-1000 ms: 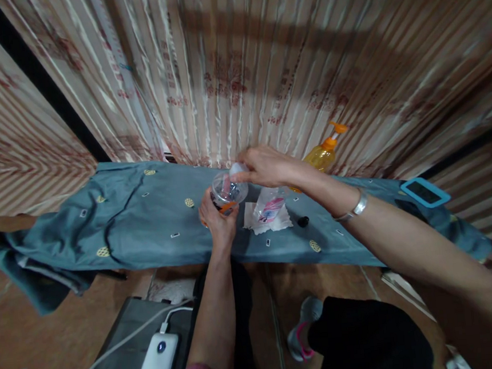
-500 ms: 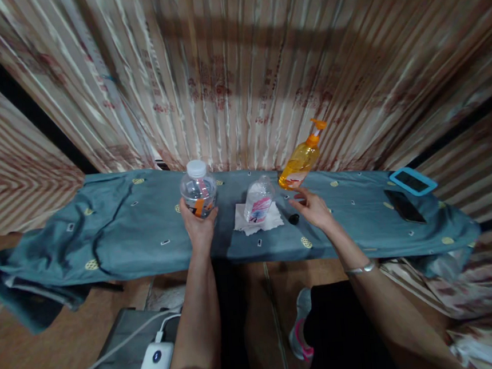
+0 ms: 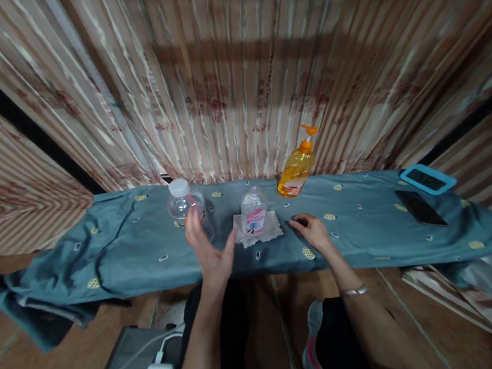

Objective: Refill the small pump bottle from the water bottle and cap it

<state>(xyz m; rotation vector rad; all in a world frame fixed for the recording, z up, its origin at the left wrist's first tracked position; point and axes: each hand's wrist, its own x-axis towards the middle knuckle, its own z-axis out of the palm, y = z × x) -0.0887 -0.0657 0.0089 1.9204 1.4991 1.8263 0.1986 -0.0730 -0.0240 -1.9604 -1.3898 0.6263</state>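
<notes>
Blue cloth (image 3: 362, 232), pink-labelled small bottle (image 3: 253, 211) on tissue (image 3: 271, 231), writing unreadable

I see my left hand (image 3: 209, 251) spread open just in front of the white-capped clear bottle (image 3: 181, 204), not gripping it. My right hand (image 3: 314, 231) rests on the blue cloth (image 3: 126, 246), fingertips at a small black cap (image 3: 301, 222), right of the smaller bottle (image 3: 253, 212) standing on a tissue (image 3: 271, 231).

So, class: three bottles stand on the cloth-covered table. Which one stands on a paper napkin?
The small clear bottle with the pink label, in the middle. It stands on the white napkin; the white-capped bottle and the orange pump bottle stand directly on the blue cloth.
</notes>
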